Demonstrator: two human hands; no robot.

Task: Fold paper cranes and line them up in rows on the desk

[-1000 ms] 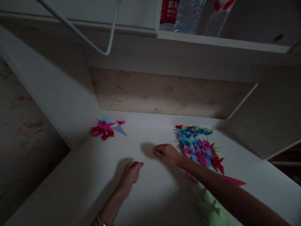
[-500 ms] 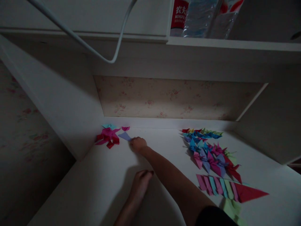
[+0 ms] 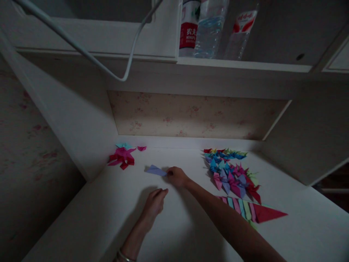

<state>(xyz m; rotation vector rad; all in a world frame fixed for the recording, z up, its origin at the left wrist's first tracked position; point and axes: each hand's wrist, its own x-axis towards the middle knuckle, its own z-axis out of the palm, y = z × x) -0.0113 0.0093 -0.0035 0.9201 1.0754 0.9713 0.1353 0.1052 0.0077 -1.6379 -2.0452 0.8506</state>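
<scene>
Right hand: grip pinched on one corner of a flat, pointed lilac paper piece lying on the smooth white bench. Left hand: fingers loosely curled, holding nothing, resting nearby.

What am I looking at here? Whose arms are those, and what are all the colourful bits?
The camera sits on a person's head and looks down, so the arms are that person's own. They work at a white desk under a shelf with bottles. The right hand pinches a purple folded paper. The left hand rests on the desk, holding nothing. At the right lie a bunch of folded paper pieces in many colours, and a row of paper strips. At the far left is a small pink and red pile.
</scene>
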